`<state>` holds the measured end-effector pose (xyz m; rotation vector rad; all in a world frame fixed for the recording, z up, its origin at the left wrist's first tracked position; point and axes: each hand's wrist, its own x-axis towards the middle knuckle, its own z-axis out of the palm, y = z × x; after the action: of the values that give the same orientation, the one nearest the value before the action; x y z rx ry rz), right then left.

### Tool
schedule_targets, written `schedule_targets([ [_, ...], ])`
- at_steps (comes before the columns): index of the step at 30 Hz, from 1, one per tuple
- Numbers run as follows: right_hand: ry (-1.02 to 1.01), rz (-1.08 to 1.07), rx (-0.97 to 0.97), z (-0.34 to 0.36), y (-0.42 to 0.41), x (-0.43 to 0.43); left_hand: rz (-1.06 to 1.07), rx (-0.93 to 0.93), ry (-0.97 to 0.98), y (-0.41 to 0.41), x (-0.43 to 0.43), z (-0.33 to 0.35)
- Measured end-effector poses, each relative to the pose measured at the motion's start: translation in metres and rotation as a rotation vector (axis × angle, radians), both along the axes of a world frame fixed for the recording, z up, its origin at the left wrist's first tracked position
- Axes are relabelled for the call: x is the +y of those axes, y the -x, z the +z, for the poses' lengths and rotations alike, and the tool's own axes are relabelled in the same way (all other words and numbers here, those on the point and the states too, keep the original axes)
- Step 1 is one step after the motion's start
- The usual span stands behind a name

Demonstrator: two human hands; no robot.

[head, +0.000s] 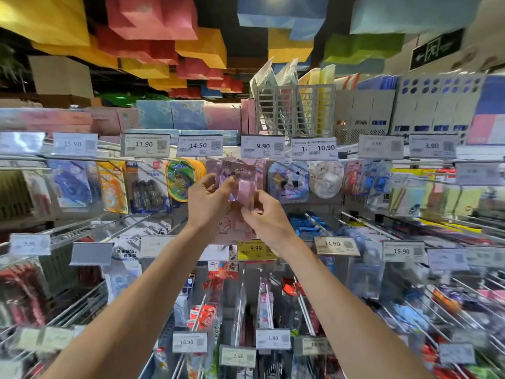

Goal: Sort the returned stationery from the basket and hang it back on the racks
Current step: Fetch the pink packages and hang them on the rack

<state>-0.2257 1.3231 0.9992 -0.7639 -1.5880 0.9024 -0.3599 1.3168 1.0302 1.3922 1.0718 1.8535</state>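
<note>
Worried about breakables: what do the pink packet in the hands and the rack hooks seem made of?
Pink packet: likely printed card under glossy clear plastic, judging by its sheen; blur leaves it open. Rack hooks: thin pale rods with glints, probably plated or painted metal wire.

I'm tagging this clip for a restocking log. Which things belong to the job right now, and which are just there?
Job: pink packet, pinched by the left hand and the right hand.
Just there: 9.90 price tag, yellow 9.99 tag, green round pack, grey file holders, exit sign.
</note>
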Motion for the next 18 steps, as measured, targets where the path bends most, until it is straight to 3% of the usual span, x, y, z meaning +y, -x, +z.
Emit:
schedule_targets([
  [4, 0.019, 0.077, 0.096, -0.001, -0.006, -0.003, -0.001, 0.026, -0.004, 0.0, -0.004, -0.001],
  [8, -0.052, 0.075, 0.088, -0.013, -0.009, -0.005, -0.063, 0.01, -0.008, 0.007, -0.005, -0.003],
  [12, -0.075, 0.01, 0.218, -0.015, -0.011, -0.007, -0.004, -0.043, -0.014, 0.012, -0.002, -0.007],
  [18, -0.133, -0.108, 0.149, 0.0, -0.016, 0.0, 0.074, -0.038, 0.014, 0.008, 0.01, -0.012],
])
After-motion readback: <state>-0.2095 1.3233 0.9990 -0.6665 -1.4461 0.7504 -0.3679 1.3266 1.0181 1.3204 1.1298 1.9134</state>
